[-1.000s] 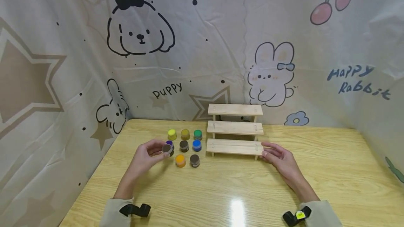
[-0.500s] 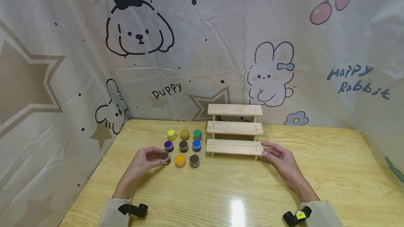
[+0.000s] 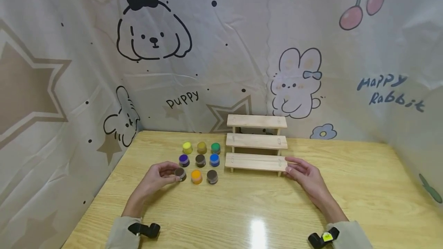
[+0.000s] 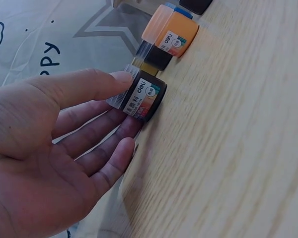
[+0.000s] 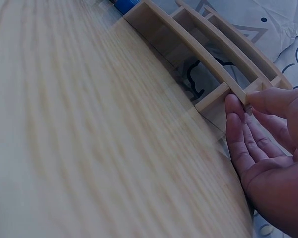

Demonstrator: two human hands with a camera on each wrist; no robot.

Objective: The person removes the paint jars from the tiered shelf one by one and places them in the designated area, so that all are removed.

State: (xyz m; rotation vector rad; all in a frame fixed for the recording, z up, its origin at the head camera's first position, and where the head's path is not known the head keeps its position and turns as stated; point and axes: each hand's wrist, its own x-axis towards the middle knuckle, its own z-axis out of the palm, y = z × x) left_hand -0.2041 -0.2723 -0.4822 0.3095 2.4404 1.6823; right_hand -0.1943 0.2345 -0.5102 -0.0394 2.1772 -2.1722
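At the front left of a group of paint jars, my left hand (image 3: pixel 155 180) pinches a dark-lidded paint jar (image 3: pixel 180 174) that stands upright on the table. In the left wrist view, the thumb lies on the clear side of this labelled dark paint jar (image 4: pixel 145 99), with fingertips on its far side. An orange paint jar (image 3: pixel 196 177) and another dark one (image 3: pixel 212 177) stand to its right. My right hand (image 3: pixel 309 178) grips the right end of the lowest step of a three-tier wooden rack (image 3: pixel 256 161). In the right wrist view, thumb and fingers pinch that board's corner.
Behind the front row stand more jars: purple (image 3: pixel 184 160), dark (image 3: pixel 200 161), blue (image 3: pixel 214 160), yellow (image 3: pixel 187 148), ochre (image 3: pixel 202 148) and green (image 3: pixel 215 148). A printed curtain (image 3: pixel 221 68) hangs along the table's (image 3: pixel 207 214) back and left edges.
My left hand has brought the dark paint jar down and toward me, from in front of the purple jar onto the table beside the orange one. The right hand keeps its grip on the rack.
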